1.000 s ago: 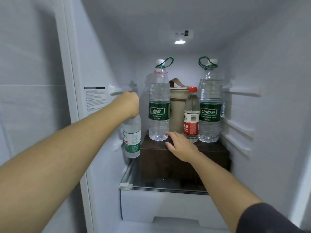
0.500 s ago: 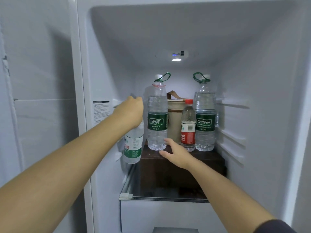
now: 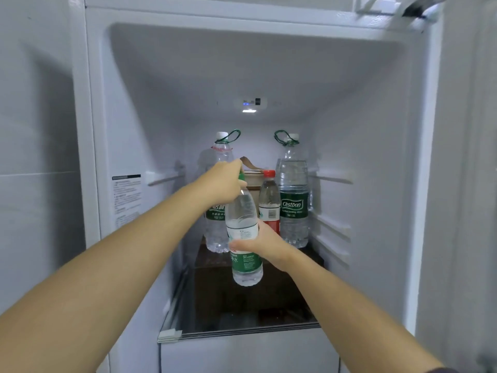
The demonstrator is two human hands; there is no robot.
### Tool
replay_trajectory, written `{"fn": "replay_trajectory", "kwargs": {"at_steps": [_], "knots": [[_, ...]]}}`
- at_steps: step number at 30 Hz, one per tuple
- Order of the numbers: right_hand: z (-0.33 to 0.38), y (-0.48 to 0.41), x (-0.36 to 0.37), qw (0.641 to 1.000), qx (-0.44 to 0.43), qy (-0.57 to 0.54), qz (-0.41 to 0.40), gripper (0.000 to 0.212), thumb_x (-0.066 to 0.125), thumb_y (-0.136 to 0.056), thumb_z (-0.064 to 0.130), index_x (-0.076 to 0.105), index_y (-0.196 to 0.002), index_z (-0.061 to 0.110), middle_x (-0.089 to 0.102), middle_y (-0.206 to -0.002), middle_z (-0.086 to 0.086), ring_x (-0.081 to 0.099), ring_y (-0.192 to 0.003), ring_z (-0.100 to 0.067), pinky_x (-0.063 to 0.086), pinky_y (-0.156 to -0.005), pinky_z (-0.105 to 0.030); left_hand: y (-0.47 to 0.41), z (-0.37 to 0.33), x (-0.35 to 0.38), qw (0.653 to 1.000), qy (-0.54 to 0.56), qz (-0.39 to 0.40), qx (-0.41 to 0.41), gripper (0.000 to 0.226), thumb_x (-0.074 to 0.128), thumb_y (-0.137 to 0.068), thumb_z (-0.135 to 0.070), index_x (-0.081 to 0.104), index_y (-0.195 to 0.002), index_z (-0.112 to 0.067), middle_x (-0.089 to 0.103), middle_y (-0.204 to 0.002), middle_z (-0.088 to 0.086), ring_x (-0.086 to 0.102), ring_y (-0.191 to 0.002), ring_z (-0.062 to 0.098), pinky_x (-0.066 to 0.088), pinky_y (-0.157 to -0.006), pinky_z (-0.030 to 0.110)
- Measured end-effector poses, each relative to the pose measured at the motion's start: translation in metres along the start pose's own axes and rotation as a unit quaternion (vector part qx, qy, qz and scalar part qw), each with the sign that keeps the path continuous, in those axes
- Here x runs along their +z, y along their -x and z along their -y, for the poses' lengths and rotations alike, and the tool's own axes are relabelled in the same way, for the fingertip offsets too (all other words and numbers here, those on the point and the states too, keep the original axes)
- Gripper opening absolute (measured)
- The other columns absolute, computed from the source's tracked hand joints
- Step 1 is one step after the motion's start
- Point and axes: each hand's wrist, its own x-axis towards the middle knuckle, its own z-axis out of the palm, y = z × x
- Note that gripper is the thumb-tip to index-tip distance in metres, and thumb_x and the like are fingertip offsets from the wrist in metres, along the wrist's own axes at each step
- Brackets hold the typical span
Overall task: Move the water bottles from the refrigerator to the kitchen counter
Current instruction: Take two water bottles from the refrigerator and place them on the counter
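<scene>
Inside the open refrigerator (image 3: pixel 134 103), a small green-labelled bottle (image 3: pixel 243 224) hangs clear of the shelf, the left hand (image 3: pixel 223 184) pinching its cap and the right hand (image 3: pixel 265 243) curled round its middle, probably to steady it; two big bottles (image 3: pixel 294 205) and a red-capped bottle (image 3: pixel 269 195) stand behind on a dark box (image 3: pixel 215 292)

1. I have one view, worn on the head: it faces straight into the open refrigerator (image 3: pixel 349 130) from in front, tipped slightly downward.
2. It sits near; both forearms enter from the bottom corners, and the left hand (image 3: pixel 224 181) and right hand (image 3: pixel 266 244) meet on the small water bottle (image 3: pixel 242 211) mid-frame.
3. The wide lens takes in its ceiling and both side walls.
</scene>
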Motion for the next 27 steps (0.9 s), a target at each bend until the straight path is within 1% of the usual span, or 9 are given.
{"fn": "replay_trajectory", "kwargs": {"at_steps": [4,6,7,9,10,14,17,23,27], "knots": [[-0.015,0.008,-0.026,0.997,0.032,0.016,-0.072,0.055,0.083,-0.075,0.014,0.057,-0.122,0.026,0.071,-0.111,0.003,0.069,-0.102,-0.012,0.055,-0.089,-0.032,-0.013,0.001,0.019,0.997,0.073,0.02,0.025,0.042,0.052,-0.097,-0.038,0.044,-0.132,-0.016,0.053,-0.104,0.002,0.052,-0.079,0.017,0.039,-0.063,0.028],[-0.02,0.013,-0.04,0.993,0.045,0.026,-0.11,0.061,0.086,-0.069,0.02,0.057,-0.122,0.026,0.071,-0.112,0.002,0.069,-0.103,-0.014,0.055,-0.093,-0.038,-0.02,0.016,0.031,0.995,0.093,0.03,-0.009,0.054,0.051,-0.095,-0.049,0.04,-0.136,-0.016,0.059,-0.108,0.005,0.057,-0.086,0.021,0.041,-0.069,0.031],[-0.023,0.015,-0.047,0.989,0.048,0.03,-0.133,0.057,0.085,-0.069,0.018,0.059,-0.12,0.026,0.072,-0.11,0.002,0.069,-0.102,-0.015,0.055,-0.093,-0.038,-0.024,0.025,0.039,0.994,0.098,0.032,-0.032,0.057,0.051,-0.095,-0.05,0.039,-0.138,-0.015,0.061,-0.115,0.009,0.059,-0.095,0.024,0.042,-0.073,0.032],[-0.025,0.017,-0.063,0.983,0.049,0.03,-0.175,0.048,0.083,-0.075,0.011,0.061,-0.114,0.026,0.073,-0.106,0.002,0.069,-0.099,-0.013,0.055,-0.089,-0.035,-0.032,0.041,0.055,0.994,0.086,0.039,-0.062,0.058,0.052,-0.095,-0.049,0.04,-0.138,-0.013,0.056,-0.131,0.013,0.056,-0.112,0.027,0.043,-0.083,0.032],[-0.025,0.017,-0.07,0.978,0.053,0.028,-0.198,0.048,0.083,-0.075,0.012,0.06,-0.116,0.026,0.072,-0.108,0.003,0.069,-0.099,-0.012,0.055,-0.088,-0.034,-0.036,0.046,0.063,0.994,0.077,0.043,-0.066,0.057,0.054,-0.095,-0.048,0.041,-0.137,-0.012,0.054,-0.133,0.013,0.054,-0.115,0.027,0.043,-0.086,0.032],[-0.029,0.009,-0.094,0.955,0.095,0.014,-0.28,0.062,0.087,-0.071,0.024,0.054,-0.123,0.029,0.069,-0.113,0.006,0.065,-0.105,-0.017,0.052,-0.095,-0.042,-0.055,0.049,0.088,0.994,0.077,0.026,-0.071,0.052,0.058,-0.094,-0.041,0.045,-0.133,-0.009,0.059,-0.122,0.012,0.057,-0.105,0.025,0.048,-0.086,0.034],[-0.036,0.004,-0.099,0.949,0.102,0.022,-0.297,0.064,0.089,-0.066,0.026,0.056,-0.121,0.031,0.071,-0.109,0.007,0.067,-0.104,-0.017,0.053,-0.097,-0.048,-0.069,0.037,0.104,0.994,0.093,0.002,-0.064,0.052,0.06,-0.093,-0.038,0.045,-0.134,-0.009,0.058,-0.125,0.011,0.057,-0.107,0.024,0.049,-0.086,0.034],[-0.053,0.001,-0.101,0.942,0.086,0.017,-0.325,0.058,0.084,-0.072,0.017,0.054,-0.12,0.027,0.069,-0.108,0.004,0.065,-0.103,-0.017,0.052,-0.097,-0.044,-0.098,0.01,0.127,0.987,0.143,-0.072,-0.024,0.051,0.067,-0.089,-0.032,0.045,-0.131,-0.012,0.052,-0.128,0.006,0.055,-0.111,0.022,0.05,-0.092,0.038],[-0.054,-0.002,-0.102,0.947,0.079,0.032,-0.309,0.049,0.083,-0.074,0.015,0.055,-0.113,0.028,0.069,-0.105,0.004,0.066,-0.099,-0.015,0.053,-0.095,-0.042,-0.112,-0.003,0.132,0.975,0.187,-0.122,-0.01,0.049,0.067,-0.088,-0.025,0.044,-0.13,-0.016,0.054,-0.125,0.004,0.057,-0.106,0.019,0.052,-0.088,0.036]]}}
